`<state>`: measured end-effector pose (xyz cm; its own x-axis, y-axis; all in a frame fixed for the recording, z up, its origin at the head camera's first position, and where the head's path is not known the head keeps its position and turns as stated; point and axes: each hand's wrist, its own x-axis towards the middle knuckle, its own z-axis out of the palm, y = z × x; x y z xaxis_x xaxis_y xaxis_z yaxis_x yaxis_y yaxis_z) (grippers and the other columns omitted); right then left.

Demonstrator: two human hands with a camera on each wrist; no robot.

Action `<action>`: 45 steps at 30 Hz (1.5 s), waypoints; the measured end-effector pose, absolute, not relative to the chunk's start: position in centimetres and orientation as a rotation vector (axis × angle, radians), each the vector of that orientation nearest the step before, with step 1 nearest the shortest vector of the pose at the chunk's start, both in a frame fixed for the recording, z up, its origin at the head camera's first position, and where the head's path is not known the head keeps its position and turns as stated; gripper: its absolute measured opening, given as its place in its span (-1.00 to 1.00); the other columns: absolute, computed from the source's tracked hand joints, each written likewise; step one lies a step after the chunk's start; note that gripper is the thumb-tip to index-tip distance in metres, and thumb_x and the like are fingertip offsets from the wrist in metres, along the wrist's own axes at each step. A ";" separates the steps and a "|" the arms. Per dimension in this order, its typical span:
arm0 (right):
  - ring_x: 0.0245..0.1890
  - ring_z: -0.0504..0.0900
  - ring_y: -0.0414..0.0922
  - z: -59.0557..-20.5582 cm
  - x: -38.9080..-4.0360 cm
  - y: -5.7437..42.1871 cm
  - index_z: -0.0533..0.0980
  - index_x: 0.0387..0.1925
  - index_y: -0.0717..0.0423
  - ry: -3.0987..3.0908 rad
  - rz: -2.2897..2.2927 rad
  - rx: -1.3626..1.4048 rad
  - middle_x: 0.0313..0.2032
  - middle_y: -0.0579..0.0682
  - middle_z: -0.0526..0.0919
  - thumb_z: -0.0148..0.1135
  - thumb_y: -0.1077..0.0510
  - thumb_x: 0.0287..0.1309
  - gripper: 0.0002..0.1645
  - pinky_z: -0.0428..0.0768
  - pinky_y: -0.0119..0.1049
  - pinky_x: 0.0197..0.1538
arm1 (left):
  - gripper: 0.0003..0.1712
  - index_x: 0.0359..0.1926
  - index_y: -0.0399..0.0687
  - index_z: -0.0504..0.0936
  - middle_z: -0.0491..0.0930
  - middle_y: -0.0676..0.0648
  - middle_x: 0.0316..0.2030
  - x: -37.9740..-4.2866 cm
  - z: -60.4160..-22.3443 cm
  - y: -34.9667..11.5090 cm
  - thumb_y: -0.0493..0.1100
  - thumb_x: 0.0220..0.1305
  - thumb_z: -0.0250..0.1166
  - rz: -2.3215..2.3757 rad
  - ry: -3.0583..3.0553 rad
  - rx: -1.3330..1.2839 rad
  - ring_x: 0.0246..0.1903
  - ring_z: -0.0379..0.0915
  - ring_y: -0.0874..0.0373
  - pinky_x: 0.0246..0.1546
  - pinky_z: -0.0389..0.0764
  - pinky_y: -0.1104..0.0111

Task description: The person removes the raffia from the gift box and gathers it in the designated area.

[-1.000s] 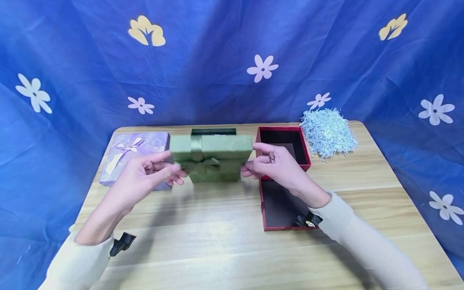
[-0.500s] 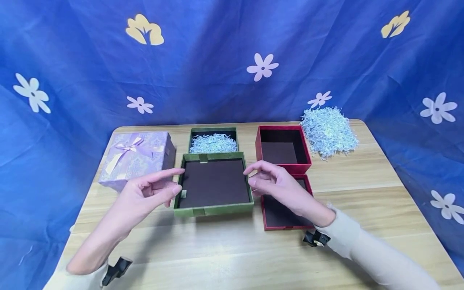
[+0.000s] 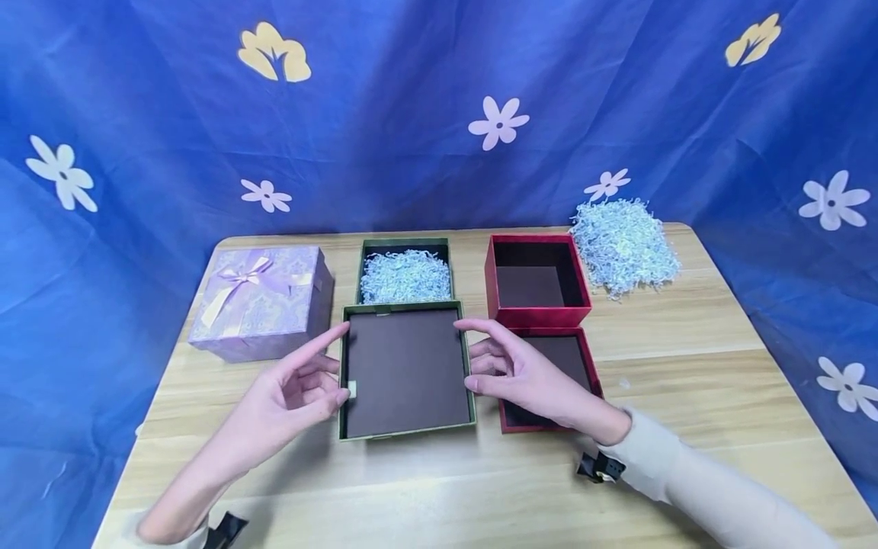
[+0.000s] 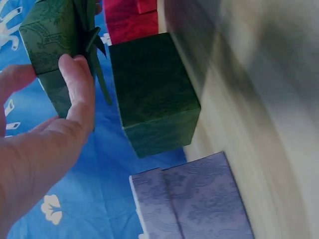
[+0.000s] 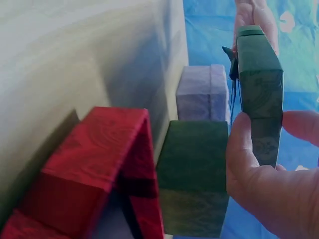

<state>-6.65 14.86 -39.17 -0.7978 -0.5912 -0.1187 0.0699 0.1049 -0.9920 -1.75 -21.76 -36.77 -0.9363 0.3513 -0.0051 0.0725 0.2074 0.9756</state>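
Both hands hold a green box lid (image 3: 405, 374) by its two sides, its dark inside facing up in the head view. My left hand (image 3: 270, 419) grips the left side, and my right hand (image 3: 531, 374) grips the right side with thumb and fingers. In the left wrist view a ribbon bow (image 4: 93, 42) hangs on the table-facing side of the lid, which is held off the table. Just behind it stands the green box (image 3: 405, 245), with pale blue shredded paper (image 3: 406, 278) inside; the lid's far edge overlaps the box's front in the head view.
A closed purple gift box (image 3: 274, 305) with a ribbon bow stands on the left. To the right are an open red box (image 3: 538, 316) and, in front of it, a red lid (image 3: 559, 354) lying inside up. Loose blue shredded paper (image 3: 620, 248) lies at the back right.
The green lid has turned from bow side facing me to inside up, and has come nearer to me. Both hands moved with it, and the shredded paper in the green box came into view.
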 end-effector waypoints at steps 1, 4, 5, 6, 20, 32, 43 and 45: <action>0.21 0.66 0.11 -39.3 -6.6 14.9 0.27 0.66 -0.21 1.884 -1.741 -0.508 0.29 0.20 0.50 0.45 0.24 0.43 -0.08 0.73 -0.06 0.10 | -0.01 0.74 0.13 0.23 0.51 -0.31 0.10 -1.7 -36.9 -21.8 -0.45 0.44 0.41 1.768 2.279 0.411 -0.12 0.67 0.10 -0.10 0.72 0.38; 0.26 0.64 0.11 -39.7 -6.6 14.9 0.24 0.68 -0.24 1.867 -1.739 -0.500 0.47 0.11 0.38 0.46 0.28 0.39 -0.01 0.74 0.01 0.06 | 0.11 0.78 0.22 0.10 0.47 -0.31 0.15 -1.5 -37.4 -21.8 -0.43 0.42 0.43 1.708 2.294 0.451 -0.13 0.66 0.08 -0.11 0.71 0.37; 0.26 0.64 0.11 -39.8 -6.6 14.8 0.23 0.68 -0.24 1.856 -1.744 -0.494 0.50 0.09 0.35 0.46 0.31 0.38 0.00 0.75 0.03 0.04 | 0.15 0.79 0.24 0.05 0.47 -0.33 0.12 -1.4 -37.6 -21.9 -0.45 0.42 0.43 1.705 2.276 0.464 -0.14 0.66 0.06 -0.13 0.72 0.35; 0.27 0.63 0.11 -39.9 -6.6 14.8 0.23 0.68 -0.24 1.846 -1.746 -0.486 0.54 0.06 0.32 0.46 0.33 0.37 0.02 0.75 0.07 0.03 | 0.19 0.80 0.26 -0.01 0.48 -0.34 0.08 -1.3 -37.8 -21.9 -0.46 0.41 0.42 1.704 2.254 0.473 -0.15 0.67 0.04 -0.15 0.73 0.33; 0.24 0.63 0.14 -42.0 -6.6 13.8 0.17 0.70 -0.05 1.845 -1.684 -0.420 0.56 0.19 0.24 0.41 0.43 0.30 0.07 0.73 -0.22 -0.01 | 0.30 0.81 0.15 -0.13 0.40 -0.40 0.15 -1.3 -40.6 -21.6 -0.56 0.27 0.37 1.719 2.165 0.494 -0.25 0.61 0.01 -0.20 0.75 0.31; 0.30 0.61 0.13 -42.8 -7.9 13.1 0.18 0.69 0.08 1.962 -1.519 -0.360 0.57 0.25 0.28 0.40 0.33 0.37 -0.02 0.70 -0.12 0.16 | 0.32 0.81 0.24 -0.26 0.50 -0.48 0.19 -2.3 -42.7 -20.7 -0.52 0.35 0.34 1.526 2.232 0.340 -0.29 0.59 0.01 -0.33 0.70 0.27; 0.42 0.50 0.23 -42.6 -8.7 12.6 0.15 0.68 0.08 1.954 -1.496 -0.312 0.60 0.31 0.20 0.37 0.30 0.40 -0.05 0.71 -0.09 0.13 | 0.26 0.81 0.20 -0.26 -0.20 -0.44 0.70 -2.6 -43.5 -20.5 -0.49 0.41 0.32 1.541 2.214 0.332 -0.43 0.54 0.03 -0.44 0.65 0.27; 0.44 0.48 0.24 -42.5 -9.0 12.6 0.16 0.68 0.07 1.954 -1.501 -0.319 0.59 0.32 0.20 0.36 0.29 0.41 -0.07 0.70 -0.11 0.10 | 0.26 0.81 0.20 -0.25 -0.19 -0.43 0.70 -2.5 -43.7 -20.5 -0.48 0.41 0.33 1.549 2.226 0.331 -0.42 0.54 0.02 -0.43 0.65 0.26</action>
